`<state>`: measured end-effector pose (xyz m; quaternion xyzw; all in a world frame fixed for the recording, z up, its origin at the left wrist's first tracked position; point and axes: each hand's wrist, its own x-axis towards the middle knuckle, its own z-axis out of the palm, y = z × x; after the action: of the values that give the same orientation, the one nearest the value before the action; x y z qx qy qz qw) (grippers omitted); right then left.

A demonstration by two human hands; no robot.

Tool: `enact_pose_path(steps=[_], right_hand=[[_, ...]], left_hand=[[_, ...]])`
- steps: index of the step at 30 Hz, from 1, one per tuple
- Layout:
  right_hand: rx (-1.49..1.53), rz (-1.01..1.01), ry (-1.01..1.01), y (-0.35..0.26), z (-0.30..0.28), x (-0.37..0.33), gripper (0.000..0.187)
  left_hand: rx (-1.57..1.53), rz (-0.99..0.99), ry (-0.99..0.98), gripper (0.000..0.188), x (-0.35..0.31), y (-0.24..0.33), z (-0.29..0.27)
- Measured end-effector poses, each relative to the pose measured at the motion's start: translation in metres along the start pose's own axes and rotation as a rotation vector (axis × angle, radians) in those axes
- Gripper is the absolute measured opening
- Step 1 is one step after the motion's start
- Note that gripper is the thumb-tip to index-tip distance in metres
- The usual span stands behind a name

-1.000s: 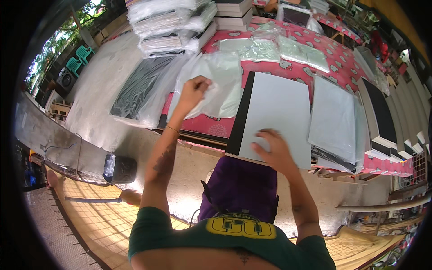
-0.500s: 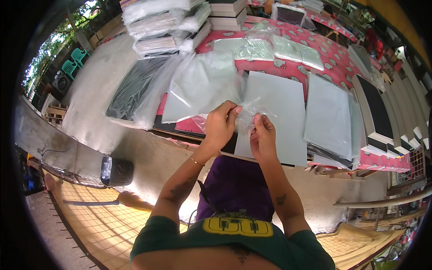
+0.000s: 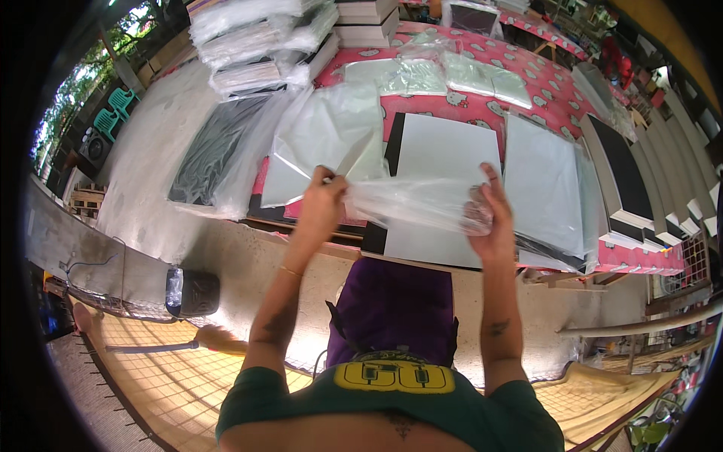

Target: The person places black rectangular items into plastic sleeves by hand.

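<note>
A clear plastic bag [image 3: 414, 202] is stretched sideways between my two hands, above a black-spined book with a light grey cover [image 3: 448, 147]. My left hand [image 3: 322, 207] is closed on the bag's left end. At its right end, my right hand [image 3: 491, 218] has its index finger pointing up, while the other fingers and thumb bend around the film. Film partly veils these fingertips. The book lies on the table's near edge. Left of it are loose clear plastic sheets [image 3: 324, 135], and to the right is a plastic-wrapped light grey book [image 3: 544, 188].
A pink patterned cloth [image 3: 482, 109] covers the table. Stacked wrapped books [image 3: 260, 45] stand at the far left, above a dark wrapped book [image 3: 218, 151]. Folded clear bags [image 3: 486, 79] lie farther back. Thick black-covered books [image 3: 621, 169] line the right side. A black bin [image 3: 199, 292] stands on the floor.
My hands have moved apart, left hand leftward and right hand rightward, drawing the bunched plastic bag out into a long strip. The book's black spine is now more exposed.
</note>
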<state>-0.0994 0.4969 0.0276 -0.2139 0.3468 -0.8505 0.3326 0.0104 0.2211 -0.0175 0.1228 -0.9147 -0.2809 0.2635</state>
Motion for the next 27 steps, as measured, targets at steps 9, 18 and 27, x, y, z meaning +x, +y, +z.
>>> enact_pose_path(steps=[9,18,27], right_hand=[[-2.149,-0.056,0.097,-0.062,0.052,-0.004,0.052],[-0.244,-0.133,0.081,-0.076,-0.047,-0.05,0.042],[-0.465,0.187,-0.18,-0.037,-0.058,-0.091,0.02]], left_hand=[[0.375,0.363,-0.214,0.034,0.04,0.065,-0.039],[-0.889,0.01,-0.664,0.027,0.002,0.096,-0.052],[-1.157,-0.631,-0.671,0.034,-0.052,0.028,-0.001]])
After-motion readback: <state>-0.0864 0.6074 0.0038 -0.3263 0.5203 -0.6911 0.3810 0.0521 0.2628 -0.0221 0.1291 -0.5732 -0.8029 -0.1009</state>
